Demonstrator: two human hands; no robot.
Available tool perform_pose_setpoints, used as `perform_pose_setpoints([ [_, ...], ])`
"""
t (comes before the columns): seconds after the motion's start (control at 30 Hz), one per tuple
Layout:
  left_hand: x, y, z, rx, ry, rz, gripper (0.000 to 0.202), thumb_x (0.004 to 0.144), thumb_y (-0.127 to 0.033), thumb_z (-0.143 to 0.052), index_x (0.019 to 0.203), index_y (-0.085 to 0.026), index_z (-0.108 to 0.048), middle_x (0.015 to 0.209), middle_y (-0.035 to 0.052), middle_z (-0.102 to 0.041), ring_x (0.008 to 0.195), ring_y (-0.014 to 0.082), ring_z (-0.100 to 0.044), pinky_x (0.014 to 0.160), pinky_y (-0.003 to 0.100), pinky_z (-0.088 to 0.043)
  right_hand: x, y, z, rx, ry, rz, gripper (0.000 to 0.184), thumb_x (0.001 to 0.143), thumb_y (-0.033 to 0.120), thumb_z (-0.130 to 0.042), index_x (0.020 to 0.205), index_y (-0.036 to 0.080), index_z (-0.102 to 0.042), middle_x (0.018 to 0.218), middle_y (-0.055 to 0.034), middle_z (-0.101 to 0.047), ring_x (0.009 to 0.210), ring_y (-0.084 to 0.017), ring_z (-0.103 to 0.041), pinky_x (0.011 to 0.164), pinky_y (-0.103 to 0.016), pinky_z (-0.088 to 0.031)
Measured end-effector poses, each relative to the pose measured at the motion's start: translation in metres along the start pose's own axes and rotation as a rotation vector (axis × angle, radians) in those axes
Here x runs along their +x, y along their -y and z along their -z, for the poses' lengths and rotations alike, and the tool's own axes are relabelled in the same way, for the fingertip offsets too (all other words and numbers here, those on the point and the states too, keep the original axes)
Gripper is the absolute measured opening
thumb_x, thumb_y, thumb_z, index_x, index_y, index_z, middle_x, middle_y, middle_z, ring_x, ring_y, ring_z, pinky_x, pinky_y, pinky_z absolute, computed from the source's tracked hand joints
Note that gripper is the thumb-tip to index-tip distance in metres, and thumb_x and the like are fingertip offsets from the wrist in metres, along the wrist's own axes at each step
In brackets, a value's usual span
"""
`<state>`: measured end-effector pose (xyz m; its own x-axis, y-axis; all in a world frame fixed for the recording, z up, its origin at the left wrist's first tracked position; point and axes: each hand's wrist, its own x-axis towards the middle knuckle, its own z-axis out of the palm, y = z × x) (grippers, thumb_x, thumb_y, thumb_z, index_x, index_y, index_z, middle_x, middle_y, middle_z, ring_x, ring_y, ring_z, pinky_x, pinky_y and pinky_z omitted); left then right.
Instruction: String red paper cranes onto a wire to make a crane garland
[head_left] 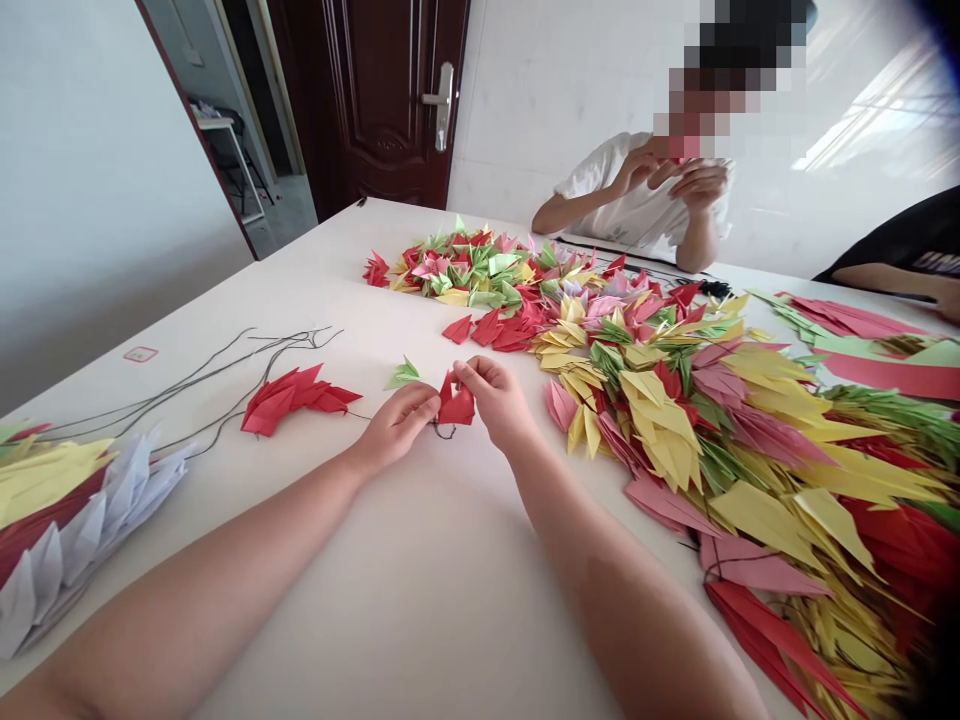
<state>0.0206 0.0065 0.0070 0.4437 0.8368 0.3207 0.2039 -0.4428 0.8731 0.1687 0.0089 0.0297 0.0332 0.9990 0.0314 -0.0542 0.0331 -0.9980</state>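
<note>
A red origami paper piece [457, 408] is between my hands, above the white table. My right hand [495, 400] pinches its upper right side with thumb and forefinger. At its left edge, the closed fingers of my left hand [397, 422] hold a thin black thread [360, 415]; a small dark loop of it hangs below the paper. That thread runs left to a row of red origami pieces [296, 400] lying nested on the table. A green folded paper piece [403, 374] rests just beyond my left hand.
Heaped folded paper [660, 410] in yellow, red, pink and green spreads across the right side. Black threads [202, 380] and a bundle of strung white and yellow pieces [82, 530] lie left. Across the white table [337, 290], a person [637, 190] handles pink paper; another person's arm [892, 278] shows right.
</note>
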Motion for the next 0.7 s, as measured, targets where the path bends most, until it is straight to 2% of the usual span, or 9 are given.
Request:
perform_pose_setpoints([
  [0.07, -0.001, 0.001, 0.0, -0.058, 0.029, -0.004, 0.026, 0.085, -0.042, -0.042, 0.084, -0.019, -0.053, 0.091, 0.0062, -0.057, 0.089, 0.0182, -0.052, 0.077, 0.03, -0.042, 0.0, 0.0, -0.001, 0.044, -0.035, 0.008, 0.036, 0.064, 0.049, -0.062, 0.057, 0.018, -0.044, 0.051, 0.0061, -0.042, 0.045, -0.006, -0.035, 0.045, -0.022, -0.028],
  [0.13, -0.003, 0.003, -0.002, -0.087, 0.034, 0.006, 0.027, 0.08, -0.04, -0.052, 0.098, -0.02, -0.05, 0.098, 0.0069, -0.058, 0.091, 0.0185, -0.054, 0.075, 0.03, -0.044, -0.001, -0.002, -0.004, 0.074, -0.056, 0.01, 0.036, 0.065, 0.05, -0.061, 0.059, 0.018, -0.046, 0.052, 0.0057, -0.043, 0.045, -0.006, -0.036, 0.045, -0.022, -0.029],
  [0.23, -0.004, 0.009, -0.007, -0.096, -0.033, 0.008, 0.035, 0.078, -0.031, -0.058, 0.107, -0.021, -0.042, 0.09, 0.0047, -0.062, 0.081, 0.0157, -0.058, 0.072, 0.029, -0.045, -0.001, -0.006, -0.007, 0.082, -0.09, 0.022, 0.035, 0.065, 0.05, -0.061, 0.062, 0.018, -0.048, 0.055, 0.0051, -0.045, 0.046, -0.006, -0.038, 0.046, -0.022, -0.031],
  [0.37, -0.003, 0.014, -0.008, -0.141, -0.128, 0.027, 0.031, 0.079, -0.029, -0.056, 0.105, -0.022, -0.04, 0.081, 0.0021, -0.064, 0.072, 0.0137, -0.061, 0.066, 0.027, -0.045, -0.001, -0.012, -0.01, 0.067, -0.069, 0.019, 0.029, 0.067, 0.046, -0.059, 0.067, 0.018, -0.05, 0.056, 0.0045, -0.049, 0.049, -0.007, -0.042, 0.049, -0.022, -0.034],
  [0.47, -0.003, 0.013, -0.007, -0.156, -0.14, 0.035, 0.03, 0.079, -0.032, -0.055, 0.104, -0.022, -0.041, 0.08, 0.0016, -0.065, 0.07, 0.0134, -0.061, 0.063, 0.025, -0.045, 0.0, -0.016, -0.008, 0.019, -0.032, 0.016, 0.023, 0.067, 0.037, -0.058, 0.06, 0.019, -0.045, 0.052, 0.0057, -0.045, 0.048, -0.008, -0.041, 0.048, -0.023, -0.033],
  [0.57, -0.002, 0.01, -0.006, -0.123, -0.129, 0.023, 0.026, 0.08, -0.034, -0.054, 0.101, -0.022, -0.044, 0.079, 0.0011, -0.064, 0.067, 0.0129, -0.061, 0.061, 0.024, -0.045, 0.002, -0.018, -0.006, 0.015, -0.034, 0.033, 0.022, 0.066, 0.03, -0.056, 0.056, 0.02, -0.039, 0.049, 0.0069, -0.041, 0.047, -0.007, -0.037, 0.047, -0.022, -0.03],
  [0.7, 0.0, 0.006, -0.005, -0.02, -0.058, 0.049, 0.017, 0.081, -0.035, -0.051, 0.084, -0.019, -0.053, 0.081, 0.003, -0.063, 0.066, 0.013, -0.059, 0.06, 0.024, -0.045, 0.001, -0.016, -0.005, 0.04, -0.077, 0.038, 0.027, 0.068, 0.033, -0.055, 0.054, 0.02, -0.036, 0.046, 0.0079, -0.035, 0.045, -0.006, -0.031, 0.045, -0.022, -0.025],
])
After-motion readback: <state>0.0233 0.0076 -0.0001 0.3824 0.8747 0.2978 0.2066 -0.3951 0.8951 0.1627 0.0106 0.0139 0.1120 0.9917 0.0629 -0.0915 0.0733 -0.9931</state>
